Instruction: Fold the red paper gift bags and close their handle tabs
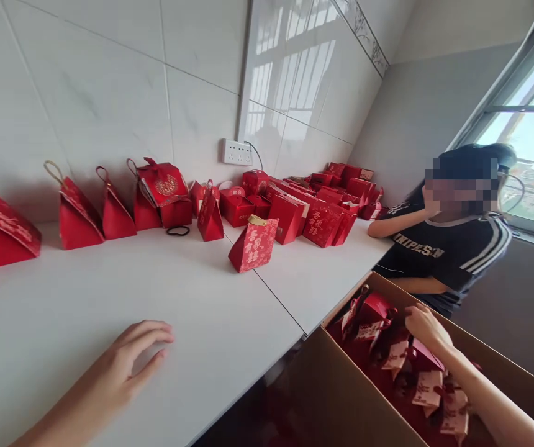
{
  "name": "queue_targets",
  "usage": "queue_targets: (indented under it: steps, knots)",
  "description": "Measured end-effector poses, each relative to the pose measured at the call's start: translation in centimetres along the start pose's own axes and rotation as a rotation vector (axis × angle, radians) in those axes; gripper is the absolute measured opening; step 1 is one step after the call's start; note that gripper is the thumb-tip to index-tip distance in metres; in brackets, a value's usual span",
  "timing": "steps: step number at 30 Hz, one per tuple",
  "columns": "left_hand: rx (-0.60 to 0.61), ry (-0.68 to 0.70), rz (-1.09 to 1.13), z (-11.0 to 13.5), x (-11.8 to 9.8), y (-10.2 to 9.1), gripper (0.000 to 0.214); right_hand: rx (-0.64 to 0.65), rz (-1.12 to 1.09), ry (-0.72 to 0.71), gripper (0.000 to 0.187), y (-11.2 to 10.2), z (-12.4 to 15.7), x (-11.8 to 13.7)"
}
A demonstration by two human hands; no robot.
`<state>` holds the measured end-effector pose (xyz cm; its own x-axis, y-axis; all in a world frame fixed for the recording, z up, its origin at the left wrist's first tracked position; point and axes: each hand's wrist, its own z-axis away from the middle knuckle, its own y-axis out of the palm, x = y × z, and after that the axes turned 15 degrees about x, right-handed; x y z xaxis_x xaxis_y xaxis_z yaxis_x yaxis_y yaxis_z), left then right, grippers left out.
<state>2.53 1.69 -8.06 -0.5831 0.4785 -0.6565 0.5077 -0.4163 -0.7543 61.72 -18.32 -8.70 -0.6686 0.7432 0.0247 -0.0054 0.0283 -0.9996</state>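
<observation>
My left hand [141, 357] hovers over the white table [192, 310], its fingers loosely curved and apart, with nothing in them. My right hand [429, 327] reaches into a brown cardboard carton [369, 385] at the lower right. Its fingers are bent downward and closed, and whatever is between them is hidden. Just below it lies a shiny red gift box [425, 357]. Several more red gift boxes with pale printed tags [428, 391] fill the carton. Nearest on the table stands a red triangular gift box [254, 245] with a gold loop.
Along the tiled wall stand more red gift boxes [78, 214], some with ribbon loops, and a dense cluster [325, 217] sits farther right. A black band [178, 231] lies on the table. A power strip [236, 153] is on the wall. Another person [439, 242] sits behind the carton.
</observation>
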Motion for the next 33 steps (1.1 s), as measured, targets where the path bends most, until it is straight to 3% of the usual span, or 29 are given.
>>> queue_targets:
  steps: [4, 7, 10, 14, 19, 24, 28, 30, 33]
  knots:
    - [-0.006, 0.044, 0.045, 0.6, -1.1, -0.1, 0.027, -0.155, -0.068, -0.269, 0.032, -4.7, -0.8, 8.0]
    - [0.011, 0.070, 0.061, 1.0, -1.6, -0.1, 0.025, -0.290, -0.286, -0.712, 0.030, -7.3, 0.3, 17.3]
    - [0.005, 0.077, 0.079, 1.3, -1.8, -0.5, 0.026, -0.279, -0.411, -1.029, 0.031, -9.4, 1.5, 26.6]
    - [-0.065, 0.101, 0.020, 1.5, -0.9, -1.7, 0.027, -0.233, -0.475, -1.119, 0.036, -11.5, 1.5, 34.9]
    - [-0.256, 0.144, -0.060, 1.4, -0.4, -3.0, 0.025, -0.204, -0.523, -1.206, 0.021, -13.1, 3.7, 39.9]
    - [-0.438, 0.117, 0.163, 1.6, -1.9, -3.5, 0.043, -0.179, -0.632, -1.423, 0.021, -14.3, 11.4, 43.3]
    - [-0.700, 0.121, 0.665, 1.6, -1.8, -5.8, 0.057, 0.051, -0.906, -1.722, 0.018, -14.5, 16.1, 45.2]
    - [-0.715, 0.066, 0.883, 1.5, -1.1, -7.2, 0.056, 0.174, -1.055, -1.785, 0.021, -14.2, 17.1, 46.2]
    - [-0.669, 0.026, 0.929, 1.6, -0.6, -8.3, 0.048, 0.449, -1.273, -1.769, 0.030, -13.3, 17.6, 47.8]
